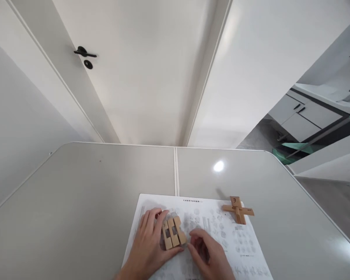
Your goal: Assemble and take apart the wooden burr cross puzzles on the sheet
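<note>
Three notched wooden puzzle pieces (172, 232) lie side by side in a block, with what looks like clear plastic around their edges. My left hand (147, 237) grips this block from the left, fingers along its far side and thumb along the near side. Just right of it is my right hand (207, 251), its fingers curled and the thumb and forefinger tips a little apart near the block's right corner. I see nothing held in it. Under both hands lies a white printed sheet (192, 210) with rows of small diagrams.
An assembled wooden cross-shaped puzzle (238, 210) stands on the sheet's far right corner. The grey table (84, 202) has a pale seam (175, 171) down its middle. Behind it are a white door with a black handle (85, 52) and, at right, a white cabinet (305, 114).
</note>
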`<state>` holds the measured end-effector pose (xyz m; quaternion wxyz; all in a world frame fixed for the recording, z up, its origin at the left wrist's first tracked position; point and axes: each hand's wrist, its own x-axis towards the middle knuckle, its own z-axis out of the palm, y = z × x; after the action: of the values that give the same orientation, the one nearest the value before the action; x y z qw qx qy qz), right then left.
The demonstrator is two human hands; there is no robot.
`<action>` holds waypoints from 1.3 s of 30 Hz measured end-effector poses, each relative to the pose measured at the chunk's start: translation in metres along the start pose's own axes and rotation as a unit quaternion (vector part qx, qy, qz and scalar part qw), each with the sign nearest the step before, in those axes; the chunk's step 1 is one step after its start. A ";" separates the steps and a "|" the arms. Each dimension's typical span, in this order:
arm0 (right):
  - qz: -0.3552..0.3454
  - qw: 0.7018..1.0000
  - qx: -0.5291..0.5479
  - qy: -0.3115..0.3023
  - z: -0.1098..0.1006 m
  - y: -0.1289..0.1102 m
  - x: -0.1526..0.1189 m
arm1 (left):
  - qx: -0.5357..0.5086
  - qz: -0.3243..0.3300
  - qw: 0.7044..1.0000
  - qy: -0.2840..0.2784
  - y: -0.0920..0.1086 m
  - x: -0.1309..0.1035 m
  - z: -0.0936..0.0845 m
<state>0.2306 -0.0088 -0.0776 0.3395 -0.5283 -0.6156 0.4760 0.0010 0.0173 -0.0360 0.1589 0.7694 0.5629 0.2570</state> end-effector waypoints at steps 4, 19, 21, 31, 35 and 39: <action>-0.037 0.997 -0.061 -0.031 -0.004 0.001 0.007 | -0.011 -0.008 1.000 -0.027 0.002 0.004 -0.004; 0.053 0.988 0.146 0.005 -0.013 -0.030 -0.011 | -0.169 -0.051 0.976 -0.131 -0.018 0.008 -0.037; 0.075 0.970 0.231 0.008 -0.013 -0.034 -0.017 | -0.217 -0.090 0.963 -0.130 -0.015 0.009 -0.038; 0.046 0.920 0.390 -0.003 0.008 -0.055 -0.016 | -0.323 -0.100 0.933 -0.123 -0.005 0.009 -0.032; 0.046 0.905 0.424 0.003 0.010 -0.057 -0.008 | -0.331 -0.104 0.932 -0.109 -0.010 0.010 -0.031; 0.076 0.919 0.385 0.032 0.011 -0.069 -0.006 | -0.337 -0.111 0.929 -0.103 -0.012 0.012 -0.029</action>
<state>0.1992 -0.0159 -0.0156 0.4984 -0.4172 -0.3320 0.6836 -0.0226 0.0309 -0.0165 0.4931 0.6257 0.5055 0.3314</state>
